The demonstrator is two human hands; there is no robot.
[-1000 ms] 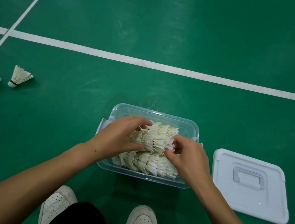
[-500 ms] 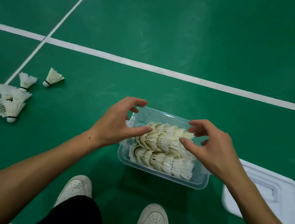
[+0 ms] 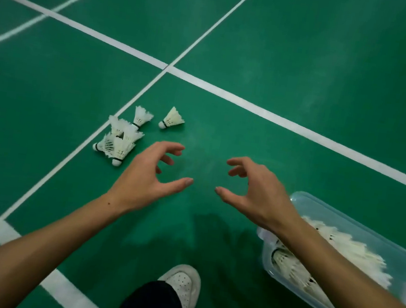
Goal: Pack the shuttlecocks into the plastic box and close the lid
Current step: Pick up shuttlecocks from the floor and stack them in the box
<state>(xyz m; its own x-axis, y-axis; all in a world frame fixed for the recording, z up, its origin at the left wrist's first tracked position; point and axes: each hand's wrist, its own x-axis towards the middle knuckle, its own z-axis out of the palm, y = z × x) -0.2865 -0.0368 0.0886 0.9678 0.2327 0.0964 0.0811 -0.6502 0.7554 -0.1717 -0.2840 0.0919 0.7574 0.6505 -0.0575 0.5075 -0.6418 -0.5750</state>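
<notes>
The clear plastic box (image 3: 345,213) sits at the lower right on the green floor, with rows of white shuttlecocks (image 3: 341,241) lying inside it. A loose pile of shuttlecocks (image 3: 120,139) lies on the floor at centre left, and one single shuttlecock (image 3: 171,119) rests just right of the pile. My left hand (image 3: 150,177) hovers empty, fingers curled apart, just right of the pile. My right hand (image 3: 256,190) is also empty and spread, left of the box, its forearm crossing over the box. The lid is out of view.
White court lines (image 3: 231,92) cross the green floor ahead and to the left. My white shoe (image 3: 182,284) and dark trouser leg (image 3: 154,306) are at the bottom centre, between my arms.
Both hands have lifted off the packed shuttlecocks and moved left, away from the box and toward the loose pile. My view has swung left, so the lid has dropped out of sight.
</notes>
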